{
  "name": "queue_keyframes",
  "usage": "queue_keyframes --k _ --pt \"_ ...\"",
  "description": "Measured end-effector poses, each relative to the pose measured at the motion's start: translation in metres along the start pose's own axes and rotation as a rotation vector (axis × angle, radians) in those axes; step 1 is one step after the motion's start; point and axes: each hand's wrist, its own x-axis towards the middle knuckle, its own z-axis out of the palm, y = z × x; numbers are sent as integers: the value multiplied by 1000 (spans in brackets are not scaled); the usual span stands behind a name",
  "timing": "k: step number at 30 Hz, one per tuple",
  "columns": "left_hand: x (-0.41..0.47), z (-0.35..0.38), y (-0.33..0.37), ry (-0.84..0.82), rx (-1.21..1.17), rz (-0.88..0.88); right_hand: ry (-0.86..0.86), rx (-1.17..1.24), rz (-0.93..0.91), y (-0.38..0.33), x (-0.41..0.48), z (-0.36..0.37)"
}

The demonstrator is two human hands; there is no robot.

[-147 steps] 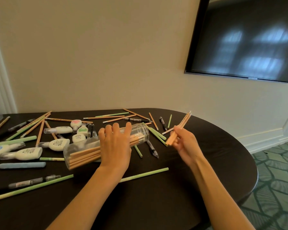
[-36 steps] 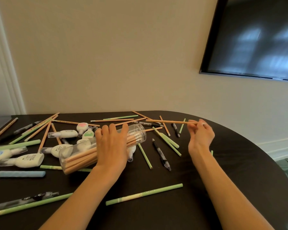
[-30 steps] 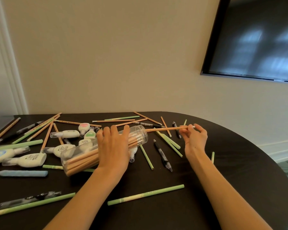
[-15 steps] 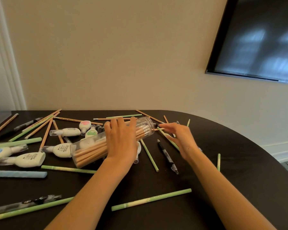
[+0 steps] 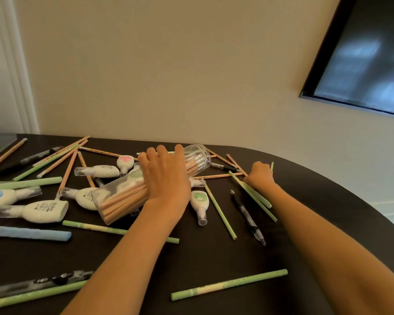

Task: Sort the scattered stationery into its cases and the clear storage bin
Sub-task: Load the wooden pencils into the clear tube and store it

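Dark desk (image 5: 214, 258) by beige wall, littered with pencils, green sticks, correction tapes. Left hand (image 5: 166, 176) wrapped over tilted clear case (image 5: 146, 187) of pencils. Right hand (image 5: 259, 176) curled beside green sticks (image 5: 253, 194); grip unclear.

The left hand (image 5: 166, 176) covers the middle of the clear case (image 5: 146, 189), so the pencils inside show only at either end. The right hand (image 5: 261, 175) is turned knuckles-up, its fingertips hidden; whether it grips anything cannot be told. The print on the white correction-tape dispenser (image 5: 41, 211) is too small to read. A black pen (image 5: 39, 283) and a green pencil (image 5: 32, 296) run off the left edge. The wall screen (image 5: 362, 60) is cut by the right edge, its reflections blurred.
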Motion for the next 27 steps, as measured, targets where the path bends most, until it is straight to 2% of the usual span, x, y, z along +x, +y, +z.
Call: queue_keyframes --k 7,9,11,13,14,16,20,25,27 --pt "2 -7 -4 -22 -48 -34 140 93 3 -17 -9 -12" --pt "2 -8 -4 -25 -61 -36 19 157 -49 -33 -12 -13" --pt "2 -9 -5 -30 -74 -40 -230 256 -103 -52 -20 -14" --pt "1 -11 -6 -37 -84 -42 -398 221 -166 -64 -28 -10" --pt "0 -11 -7 -39 -86 -43 -409 150 -203 -68 -30 -6" --pt "0 -11 -8 -39 -87 -42 -345 35 -270 -71 -30 3" --pt "1 -12 -12 -46 -93 -57 -296 -16 -345 -70 -29 8" --pt "3 -16 -14 -57 -105 -74 -325 -10 -412 -67 -24 6" --pt "3 -16 -14 -60 -100 -77 -252 47 -415 -68 -23 11"
